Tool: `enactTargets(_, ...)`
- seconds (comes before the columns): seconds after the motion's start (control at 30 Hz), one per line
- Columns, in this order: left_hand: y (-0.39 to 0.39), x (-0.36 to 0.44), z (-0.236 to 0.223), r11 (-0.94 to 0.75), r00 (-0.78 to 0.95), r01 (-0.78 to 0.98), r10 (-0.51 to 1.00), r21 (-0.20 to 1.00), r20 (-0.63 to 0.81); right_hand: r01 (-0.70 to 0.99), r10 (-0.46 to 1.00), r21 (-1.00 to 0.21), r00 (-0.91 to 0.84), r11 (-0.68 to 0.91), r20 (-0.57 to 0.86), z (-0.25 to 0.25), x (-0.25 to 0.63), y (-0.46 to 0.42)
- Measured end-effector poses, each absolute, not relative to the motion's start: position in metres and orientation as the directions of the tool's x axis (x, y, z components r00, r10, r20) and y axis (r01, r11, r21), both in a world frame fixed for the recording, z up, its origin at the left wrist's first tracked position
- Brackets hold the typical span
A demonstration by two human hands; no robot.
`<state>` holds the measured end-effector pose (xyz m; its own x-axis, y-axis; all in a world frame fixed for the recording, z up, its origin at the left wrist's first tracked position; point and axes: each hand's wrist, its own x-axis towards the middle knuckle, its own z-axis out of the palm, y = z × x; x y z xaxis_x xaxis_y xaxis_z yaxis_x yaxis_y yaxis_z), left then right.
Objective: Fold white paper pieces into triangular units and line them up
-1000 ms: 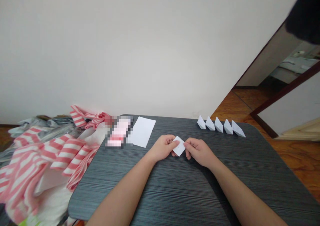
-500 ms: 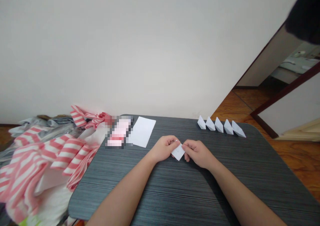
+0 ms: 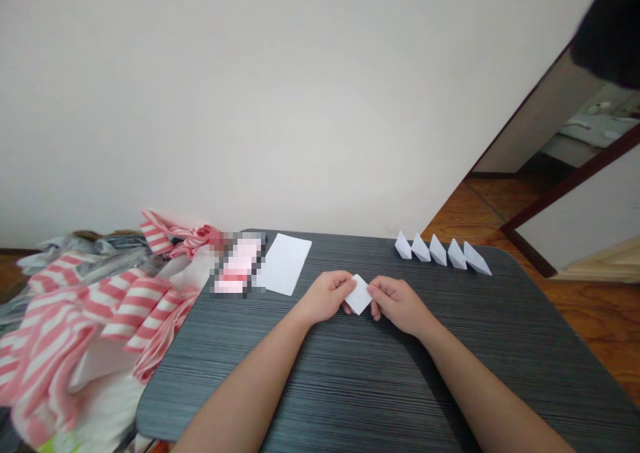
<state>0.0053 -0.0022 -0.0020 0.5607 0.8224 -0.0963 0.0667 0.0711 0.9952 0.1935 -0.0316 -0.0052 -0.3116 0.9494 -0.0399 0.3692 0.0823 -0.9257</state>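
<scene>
A small folded paper (image 3: pixel 359 295), white and diamond-shaped, is held between both hands above the dark table (image 3: pixel 345 386). My left hand (image 3: pixel 326 297) pinches its left corner, thumb on top. At the opposite corner my right hand (image 3: pixel 397 303) grips it between thumb and fingers. The fingers behind the paper are partly hidden. Several folded paper boats (image 3: pixel 437 251) stand in a row at the table's back right. A stack of white paper sheets (image 3: pixel 287 264) lies at the back left.
Left of the sheets is a pixelated flat object (image 3: pixel 240 264). A heap of red-and-white striped cloth (image 3: pixel 120 306) and plastic bags is beside the table's left edge. A pale wall (image 3: pixel 300 106) rises behind the table, and wooden floor (image 3: pixel 585 306) shows at the right.
The folded paper now faces up more flatly between my fingers, and its top corner shows more fully. My right fingers have shifted slightly. Everything else stays in place.
</scene>
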Motion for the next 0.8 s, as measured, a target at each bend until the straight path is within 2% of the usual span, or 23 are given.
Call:
enactTargets(0.23, 0.002, 0.005, -0.005, 0.108, 0.54, 0.009, 0.836, 0.994, -0.095, 0.225, 0.94, -0.962, -0.332, 0.156, 0.074, -0.015, 0.196, -0.029)
enactTargets(0.53, 0.001, 0.005, -0.004, 0.101, 0.556, 0.018, 0.826, 0.995, -0.093, 0.375, 0.906, -0.851, -0.349, 0.369, 0.239, -0.009, 0.199, -0.027)
enactTargets(0.8, 0.001, 0.005, -0.005, 0.089, 0.58, 0.04, 0.809, 0.995, -0.096, 0.412, 0.898, -0.809, -0.321, 0.419, 0.302, -0.002, 0.196, -0.027)
